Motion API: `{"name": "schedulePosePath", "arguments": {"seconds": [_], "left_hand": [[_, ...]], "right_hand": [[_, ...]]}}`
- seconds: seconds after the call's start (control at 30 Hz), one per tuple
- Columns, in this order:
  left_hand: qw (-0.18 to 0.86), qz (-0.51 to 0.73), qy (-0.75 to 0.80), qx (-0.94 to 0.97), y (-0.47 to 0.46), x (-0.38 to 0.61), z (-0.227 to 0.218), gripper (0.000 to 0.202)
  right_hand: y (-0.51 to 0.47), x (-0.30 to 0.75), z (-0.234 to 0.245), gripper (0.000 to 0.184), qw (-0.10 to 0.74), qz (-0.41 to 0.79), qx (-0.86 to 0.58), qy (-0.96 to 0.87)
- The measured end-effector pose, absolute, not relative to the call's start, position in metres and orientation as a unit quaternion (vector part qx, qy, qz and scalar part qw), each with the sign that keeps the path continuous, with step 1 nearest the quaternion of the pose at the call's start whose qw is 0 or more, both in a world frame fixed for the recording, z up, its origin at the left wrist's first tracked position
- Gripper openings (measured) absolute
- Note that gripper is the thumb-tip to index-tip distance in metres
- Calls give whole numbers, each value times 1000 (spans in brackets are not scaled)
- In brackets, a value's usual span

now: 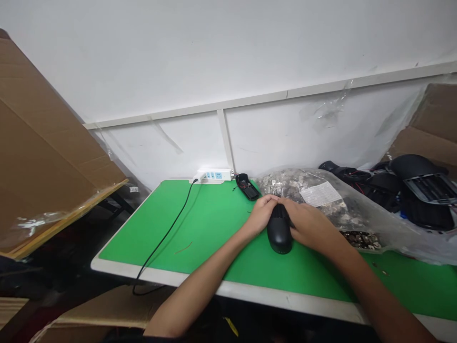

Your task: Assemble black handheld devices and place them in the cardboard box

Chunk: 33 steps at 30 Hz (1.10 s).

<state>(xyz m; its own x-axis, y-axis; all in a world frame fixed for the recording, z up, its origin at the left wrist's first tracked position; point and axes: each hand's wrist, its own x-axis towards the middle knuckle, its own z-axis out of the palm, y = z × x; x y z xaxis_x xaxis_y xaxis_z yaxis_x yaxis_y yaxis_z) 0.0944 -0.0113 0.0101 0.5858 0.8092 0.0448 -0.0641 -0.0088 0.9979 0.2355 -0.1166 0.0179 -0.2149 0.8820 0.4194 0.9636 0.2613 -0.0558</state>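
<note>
Hands [307, 224] hold black housing [280, 236]; clear bag [392, 233] holds metal parts [360, 239].

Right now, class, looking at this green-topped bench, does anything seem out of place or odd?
Yes: a loose, thin brown wire lies alone on the green mat, apart from the black plastic shell, like a dropped scrap.

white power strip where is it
In the head view, the power strip sits at the far edge of the green table, against the wall, just left of a small black housing.
</note>
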Motion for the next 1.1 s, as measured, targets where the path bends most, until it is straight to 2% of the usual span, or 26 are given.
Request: {"name": "schedulePosePath", "arguments": {"seconds": [0.7, 0.8, 0.9, 1.1], "left_hand": [[629, 331, 307, 633, -9, 92, 14, 15], [648, 338, 287, 620, -8, 92, 13, 16], [679, 338, 264, 596, -6, 91, 13, 21], [641, 375, 236, 627, -13, 83, 25, 46]], "right_hand": [[-116, 236, 18, 39, 198, -101, -591, -776], [-116, 236, 18, 41, 245, -61, -588, -769], [-117, 234, 22, 40, 307, 26, -594, -743], [-117, 230, 27, 36, 412, 189, -562, -692]]}}
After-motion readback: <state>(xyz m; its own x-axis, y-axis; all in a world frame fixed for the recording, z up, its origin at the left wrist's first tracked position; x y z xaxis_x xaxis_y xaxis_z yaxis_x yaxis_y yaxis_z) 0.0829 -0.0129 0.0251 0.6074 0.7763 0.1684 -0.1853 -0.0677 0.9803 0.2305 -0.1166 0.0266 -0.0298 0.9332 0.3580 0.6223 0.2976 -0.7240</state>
